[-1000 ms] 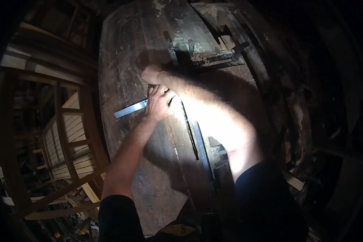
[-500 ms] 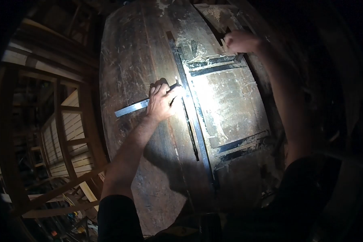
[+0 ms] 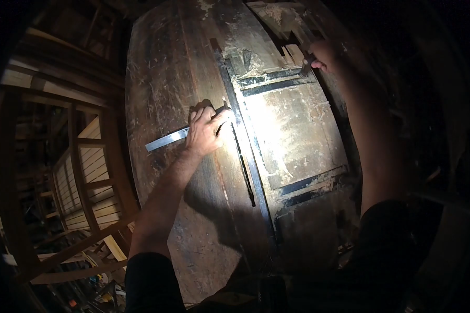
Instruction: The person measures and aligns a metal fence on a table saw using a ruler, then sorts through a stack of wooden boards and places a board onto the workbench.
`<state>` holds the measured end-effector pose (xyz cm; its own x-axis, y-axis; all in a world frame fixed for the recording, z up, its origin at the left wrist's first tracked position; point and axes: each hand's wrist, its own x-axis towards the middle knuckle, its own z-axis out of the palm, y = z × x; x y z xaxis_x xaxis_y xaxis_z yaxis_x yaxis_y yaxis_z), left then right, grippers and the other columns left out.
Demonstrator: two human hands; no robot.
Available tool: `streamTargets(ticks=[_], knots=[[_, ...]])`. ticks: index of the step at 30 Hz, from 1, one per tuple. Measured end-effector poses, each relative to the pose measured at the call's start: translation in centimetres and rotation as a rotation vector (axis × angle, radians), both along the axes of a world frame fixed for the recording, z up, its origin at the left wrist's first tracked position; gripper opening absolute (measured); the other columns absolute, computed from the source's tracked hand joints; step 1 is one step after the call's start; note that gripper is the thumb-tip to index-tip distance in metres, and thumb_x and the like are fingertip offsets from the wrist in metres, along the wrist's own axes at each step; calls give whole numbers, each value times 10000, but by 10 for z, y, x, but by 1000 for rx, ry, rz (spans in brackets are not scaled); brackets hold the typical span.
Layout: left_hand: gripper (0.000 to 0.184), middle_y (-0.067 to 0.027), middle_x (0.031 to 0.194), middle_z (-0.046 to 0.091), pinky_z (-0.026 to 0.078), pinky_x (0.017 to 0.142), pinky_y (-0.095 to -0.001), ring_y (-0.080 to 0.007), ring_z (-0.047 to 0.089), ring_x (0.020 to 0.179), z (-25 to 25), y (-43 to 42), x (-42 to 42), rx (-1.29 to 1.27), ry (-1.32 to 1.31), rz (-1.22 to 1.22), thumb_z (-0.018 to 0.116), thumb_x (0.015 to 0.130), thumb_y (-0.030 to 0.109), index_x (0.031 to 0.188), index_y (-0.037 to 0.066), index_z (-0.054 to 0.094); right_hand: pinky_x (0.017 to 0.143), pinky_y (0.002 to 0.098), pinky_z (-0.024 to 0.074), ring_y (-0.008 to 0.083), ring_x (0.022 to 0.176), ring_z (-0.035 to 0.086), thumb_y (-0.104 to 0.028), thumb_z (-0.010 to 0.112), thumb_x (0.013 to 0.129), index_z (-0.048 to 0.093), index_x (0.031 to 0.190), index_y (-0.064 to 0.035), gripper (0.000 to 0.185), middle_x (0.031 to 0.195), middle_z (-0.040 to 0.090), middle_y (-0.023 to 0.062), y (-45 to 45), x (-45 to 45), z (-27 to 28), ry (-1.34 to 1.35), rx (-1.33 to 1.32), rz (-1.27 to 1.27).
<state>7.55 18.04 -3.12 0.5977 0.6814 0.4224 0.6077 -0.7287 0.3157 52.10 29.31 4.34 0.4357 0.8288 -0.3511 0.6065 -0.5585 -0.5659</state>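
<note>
My left hand (image 3: 202, 130) is closed and pressed down on the wooden board (image 3: 164, 78), with its fingers over a flat metal strip (image 3: 165, 140) like the blade of a square. The strip sticks out to the left of the hand. Beside the fingertips runs a long dark bar (image 3: 253, 172), with a thin dark piece (image 3: 244, 175) close along its left side. At the upper right, my right hand (image 3: 324, 56) has its fingers curled at a short dark tool-like piece (image 3: 307, 67). Shadow hides that piece's kind and most of the grip.
Pairs of dark crosswise strips (image 3: 279, 83) lie to the right of the bar, with wood shavings around them. Pale wood pieces (image 3: 293, 53) stand near the right hand. A wooden lattice frame (image 3: 91, 172) is at the left. The surroundings are dark.
My right hand has moved right, off the pale wood pieces, to the short dark piece. The left hand stays on the strip; the whole view has shifted slightly.
</note>
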Motion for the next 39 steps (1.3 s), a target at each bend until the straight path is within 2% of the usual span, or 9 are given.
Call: streamTargets(ticks=[3, 8, 13, 16, 20, 24, 34, 37, 39], knots=[[341, -92, 888, 532, 417, 875, -456, -287, 573, 890, -2, 1, 0, -1, 0, -1, 711, 849, 233, 1187, 217, 751, 518, 321, 505, 157, 651, 696, -446, 463, 1027, 620, 1300, -106, 463, 868, 744, 166, -26, 3, 14, 427, -34, -309], [358, -92, 893, 536, 418, 879, -461, -288, 578, 897, -5, 2, -2, -1, 11, 4, 713, 856, 226, 1212, 230, 751, 772, 403, 592, 255, 857, 744, -412, 571, 1003, 686, 1233, -87, 414, 977, 768, 159, -2, 43, -14, -833, 235, 722], [368, -95, 904, 539, 419, 886, -464, -286, 578, 904, -2, 0, -1, -19, 19, 4, 708, 862, 234, 1228, 220, 749, 864, 466, 591, 309, 887, 739, -434, 606, 949, 727, 1143, -109, 397, 1055, 750, 184, -19, -38, 50, -905, -41, 586], [374, -98, 912, 541, 419, 887, -463, -286, 577, 908, -3, 1, -2, 2, 15, -7, 709, 859, 238, 1230, 211, 749, 879, 480, 579, 288, 937, 741, -462, 615, 930, 688, 1164, -107, 431, 1048, 737, 169, -23, -26, 30, -28, -77, -40], [383, -101, 912, 539, 421, 885, -464, -291, 575, 910, -2, 0, -1, -16, 9, -3, 711, 848, 236, 1228, 213, 748, 883, 468, 571, 303, 958, 731, -445, 630, 928, 659, 1164, -106, 413, 1054, 725, 182, -31, 9, 26, 515, -120, -209], [381, -98, 908, 536, 422, 883, -463, -292, 574, 905, -6, 1, -2, 15, 16, 3, 704, 855, 239, 1234, 228, 747, 961, 478, 538, 345, 1072, 705, -499, 645, 971, 669, 1234, -33, 536, 1139, 728, 204, -10, 13, 15, -695, -17, 792], [384, -77, 889, 514, 397, 807, -430, -268, 543, 858, 1, 0, -3, 32, 53, 4, 733, 876, 309, 1234, 172, 760, 929, 452, 570, 338, 1075, 717, -428, 643, 966, 686, 1271, -69, 473, 1117, 728, 222, -24, -50, 54, -869, -158, 582], [381, -74, 875, 499, 392, 801, -427, -262, 532, 846, 4, 0, -1, 29, 67, 7, 733, 876, 320, 1228, 177, 762, 713, 427, 620, 279, 810, 731, -443, 567, 990, 692, 1210, -65, 455, 914, 718, 194, 19, 20, -34, -272, -91, 432], [383, -73, 870, 493, 390, 798, -426, -261, 528, 842, 3, 0, -1, 38, 71, 4, 736, 873, 323, 1226, 176, 763, 658, 421, 619, 253, 747, 714, -438, 557, 986, 693, 1191, -71, 441, 902, 706, 174, 5, 2, -18, 196, -78, -191]])
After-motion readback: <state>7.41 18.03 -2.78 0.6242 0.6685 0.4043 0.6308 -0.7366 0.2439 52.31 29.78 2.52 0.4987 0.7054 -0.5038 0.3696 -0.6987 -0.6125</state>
